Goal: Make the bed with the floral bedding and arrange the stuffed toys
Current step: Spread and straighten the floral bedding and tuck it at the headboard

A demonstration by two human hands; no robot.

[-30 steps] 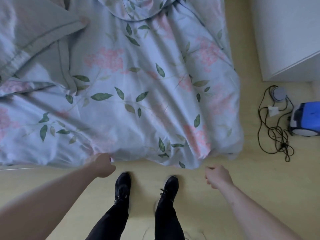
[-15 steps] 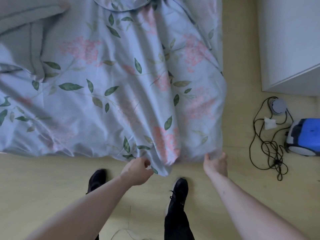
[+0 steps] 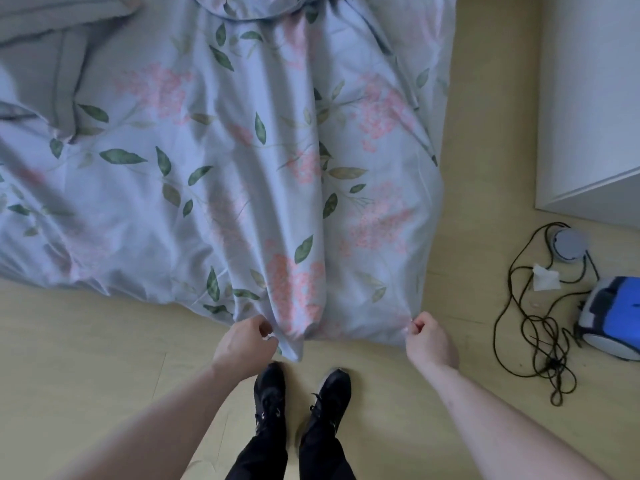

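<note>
With the left hand [image 3: 244, 342] and right hand [image 3: 429, 342] each pinching the near hem of the pale-blue floral cotton duvet [image 3: 242, 161], I would pull both evenly, flattening the ridge between them.

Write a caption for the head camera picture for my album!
Both hands, left and right, pinch the floral duvet's near edge.

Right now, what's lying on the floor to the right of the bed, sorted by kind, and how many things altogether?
Blue and white appliance: 1
Tangled black cord: 1
Round grey device: 1
Crumpled white paper: 1
Total: 4
</note>
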